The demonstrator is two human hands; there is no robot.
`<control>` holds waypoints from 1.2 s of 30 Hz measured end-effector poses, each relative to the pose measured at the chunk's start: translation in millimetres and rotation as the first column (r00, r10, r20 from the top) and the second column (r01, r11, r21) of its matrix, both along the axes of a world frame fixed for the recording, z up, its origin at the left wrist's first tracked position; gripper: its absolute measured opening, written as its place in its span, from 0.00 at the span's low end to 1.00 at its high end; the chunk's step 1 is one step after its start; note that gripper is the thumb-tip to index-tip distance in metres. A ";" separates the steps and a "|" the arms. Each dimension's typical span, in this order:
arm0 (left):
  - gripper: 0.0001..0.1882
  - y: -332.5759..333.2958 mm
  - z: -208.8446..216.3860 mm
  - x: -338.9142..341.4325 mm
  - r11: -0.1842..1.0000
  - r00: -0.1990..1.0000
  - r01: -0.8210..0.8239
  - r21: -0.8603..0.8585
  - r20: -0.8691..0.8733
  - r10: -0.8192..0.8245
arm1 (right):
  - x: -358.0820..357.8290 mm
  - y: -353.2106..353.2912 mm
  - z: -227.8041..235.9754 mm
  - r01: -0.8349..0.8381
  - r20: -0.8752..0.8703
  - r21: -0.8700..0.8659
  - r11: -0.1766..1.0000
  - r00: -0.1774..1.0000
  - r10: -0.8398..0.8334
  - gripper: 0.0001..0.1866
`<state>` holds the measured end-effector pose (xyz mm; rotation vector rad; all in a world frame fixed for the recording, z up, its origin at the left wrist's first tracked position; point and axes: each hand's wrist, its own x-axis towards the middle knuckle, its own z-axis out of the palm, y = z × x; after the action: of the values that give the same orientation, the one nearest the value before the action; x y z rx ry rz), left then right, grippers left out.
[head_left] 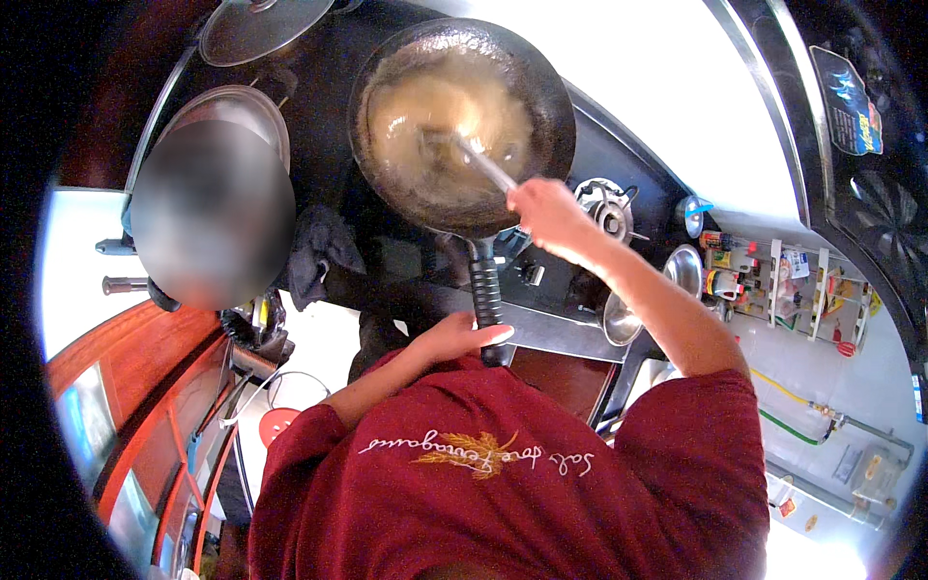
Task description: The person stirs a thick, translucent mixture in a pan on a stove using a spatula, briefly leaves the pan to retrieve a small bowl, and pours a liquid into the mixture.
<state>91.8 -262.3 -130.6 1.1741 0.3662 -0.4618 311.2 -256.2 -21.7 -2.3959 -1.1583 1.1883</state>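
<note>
A dark round wok [559, 116] stands on the black stove, with cloudy, yellowish-brown liquid [406, 135] in it. My right hand [553, 220] reaches over the near right rim, fingers closed round the metal handle of a utensil [486, 164]. Its lower end dips into the liquid near the middle, so I cannot make out its head clearly. Close to my body, my left hand [462, 337] grips the wok's black ribbed handle [486, 285], the thumb lying across it near the end.
Right of the wok is a bare gas burner [609, 215], with metal bowls [683, 273] nearer me. Bottles and packets fill a rack [773, 290] at the right. A lid [263, 29] lies far left; a dark cloth [322, 253] hangs below a blurred oval patch.
</note>
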 end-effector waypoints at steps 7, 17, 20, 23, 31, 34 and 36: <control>0.21 -5.6 -11.4 0.5 0.997 0.999 -0.037 -0.061 0.014 0.038 | 16.5 -52.6 96.8 0.522 -0.399 -0.301 0.798 0.691 -0.603 0.17; 0.28 -6.0 -3.4 -0.8 0.993 0.998 -0.061 -0.102 0.003 0.062 | 30.3 5.5 31.8 -0.118 0.557 -0.221 0.968 0.800 0.224 0.18; 0.28 -3.6 0.0 -2.1 0.992 0.997 -0.081 -0.092 -0.008 0.081 | 19.7 11.8 31.1 -0.267 0.606 -0.259 0.928 0.703 0.372 0.17; 0.28 -5.9 -5.5 -2.3 0.995 0.997 -0.076 -0.062 -0.004 0.075 | 27.5 -7.0 77.9 -0.454 0.549 -0.425 0.783 0.559 0.622 0.16; 0.21 -5.2 -11.8 1.4 0.996 1.000 -0.023 -0.081 -0.006 0.023 | 89.4 13.4 64.9 -0.295 0.675 -0.346 0.891 0.581 0.455 0.21; 0.21 -6.8 -10.8 -1.6 0.989 0.998 -0.058 -0.133 -0.023 0.055 | 65.0 36.2 44.7 -0.443 0.613 -0.267 0.856 0.607 0.506 0.22; 0.22 -2.5 -5.9 -3.7 0.993 0.998 -0.057 -0.102 -0.028 0.054 | 58.8 25.5 52.6 -0.496 0.577 -0.264 0.827 0.606 0.548 0.21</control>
<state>88.1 -264.8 -136.5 1.0566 0.3909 -0.4422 370.0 -230.6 30.9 -2.6934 -2.1875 0.4904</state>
